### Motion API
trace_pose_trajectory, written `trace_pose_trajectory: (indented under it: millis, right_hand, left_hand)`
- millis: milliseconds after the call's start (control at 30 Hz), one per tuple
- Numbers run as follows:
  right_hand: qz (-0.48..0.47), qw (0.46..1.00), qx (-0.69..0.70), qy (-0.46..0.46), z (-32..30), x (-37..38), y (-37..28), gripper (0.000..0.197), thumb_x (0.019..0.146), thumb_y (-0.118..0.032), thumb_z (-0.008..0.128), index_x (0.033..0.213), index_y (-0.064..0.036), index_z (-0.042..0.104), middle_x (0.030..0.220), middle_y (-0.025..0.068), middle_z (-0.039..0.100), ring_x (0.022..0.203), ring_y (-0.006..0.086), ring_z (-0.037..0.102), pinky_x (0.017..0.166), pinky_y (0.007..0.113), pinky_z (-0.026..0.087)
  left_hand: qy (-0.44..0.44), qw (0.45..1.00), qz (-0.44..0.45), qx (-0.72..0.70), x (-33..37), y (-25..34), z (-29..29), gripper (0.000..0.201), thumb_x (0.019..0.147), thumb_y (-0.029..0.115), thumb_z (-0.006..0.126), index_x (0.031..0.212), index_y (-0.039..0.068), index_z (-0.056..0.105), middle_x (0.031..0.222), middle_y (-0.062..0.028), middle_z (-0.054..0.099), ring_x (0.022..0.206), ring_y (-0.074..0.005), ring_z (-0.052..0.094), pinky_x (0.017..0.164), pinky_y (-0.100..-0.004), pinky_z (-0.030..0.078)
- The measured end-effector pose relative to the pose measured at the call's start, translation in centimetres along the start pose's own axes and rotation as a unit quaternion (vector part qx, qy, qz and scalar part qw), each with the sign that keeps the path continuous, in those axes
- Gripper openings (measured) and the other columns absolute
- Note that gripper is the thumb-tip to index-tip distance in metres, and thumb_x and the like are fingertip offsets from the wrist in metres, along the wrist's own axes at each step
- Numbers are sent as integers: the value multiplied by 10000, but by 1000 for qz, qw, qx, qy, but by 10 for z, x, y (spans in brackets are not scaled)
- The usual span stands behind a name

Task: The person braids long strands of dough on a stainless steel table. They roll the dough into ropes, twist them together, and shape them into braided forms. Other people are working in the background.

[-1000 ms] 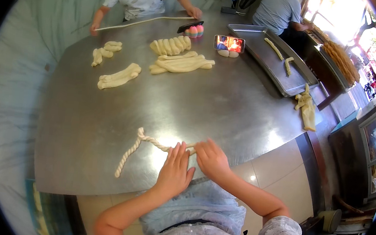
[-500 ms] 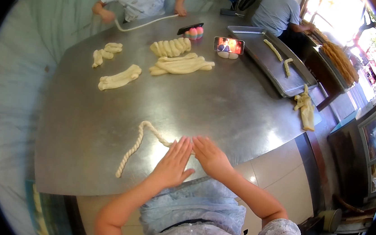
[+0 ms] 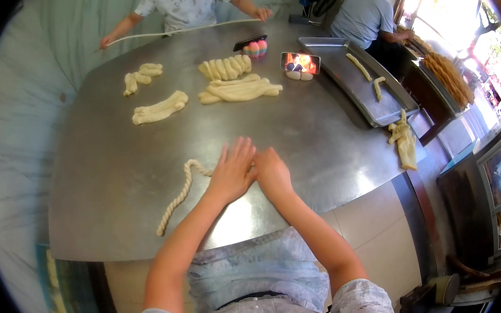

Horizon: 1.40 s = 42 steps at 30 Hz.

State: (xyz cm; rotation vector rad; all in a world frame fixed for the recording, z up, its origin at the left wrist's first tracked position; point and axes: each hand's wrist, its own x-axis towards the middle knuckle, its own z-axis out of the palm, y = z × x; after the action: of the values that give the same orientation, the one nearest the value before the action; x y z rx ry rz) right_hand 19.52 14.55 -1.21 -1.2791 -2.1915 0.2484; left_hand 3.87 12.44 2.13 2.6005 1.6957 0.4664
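Note:
A twisted dough rope (image 3: 179, 201) lies bent on the steel table in front of me, its plaited part running down to the left. Its upper end passes beneath my left hand (image 3: 233, 170), which lies over it with fingers stretched out. Close beside it, almost touching, my right hand (image 3: 274, 174) has its fingers curled in at the rope's right end. That end is mostly hidden by both hands.
The steel table (image 3: 113, 203) also holds a dough slab (image 3: 160, 108), small dough pieces (image 3: 143, 74), a sliced dough pile (image 3: 226, 67), folded dough strips (image 3: 242, 89), a propped phone (image 3: 300, 63), a metal tray (image 3: 387, 113) and draped dough (image 3: 405, 147). Opposite, a person stretches a dough strand (image 3: 181, 31).
Both my hands have moved forward, away from my body, along the rope's end. My right fingers have curled in from lying flat. Across the table, the person has pulled the strand wider and straighter.

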Motion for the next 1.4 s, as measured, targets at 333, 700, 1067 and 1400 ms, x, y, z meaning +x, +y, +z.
trace_pose_trajectory:
  millis: [333,700,1067,1400]
  right_hand:
    - [-100,993,-34,57,-20,-69,-19,264,816,-58,631,1076,-16,659,1109,136,682,1081,325,646,1087,459,469]
    - [-183,976,-56,108,-7,-30,7,239,850,-103,655,1085,-62,659,1015,110,683,1119,322,623,1025,464,500]
    - [-53,992,-22,115,-9,11,-7,121,802,-31,649,921,-7,646,879,132,636,895,348,633,1067,455,485]
    - [-74,993,-51,70,-15,-49,-14,122,828,-57,658,950,-43,660,883,119,666,906,334,648,1065,477,488]
  left_hand:
    - [-38,997,45,-48,-79,31,10,832,985,537,491,1507,-89,326,1605,-269,272,1519,-409,211,1238,-536,168]
    - [-33,996,76,-40,-26,-3,17,777,991,488,498,1535,-40,328,1643,-211,239,1545,-330,179,1252,-511,140]
    - [39,999,-7,-22,3,-7,24,763,1011,524,438,1503,-55,368,1613,-239,283,1537,-355,188,1242,-535,140]
    - [-9,996,34,-82,-58,25,17,728,1016,494,445,1514,-31,366,1625,-235,257,1544,-362,169,1239,-556,121]
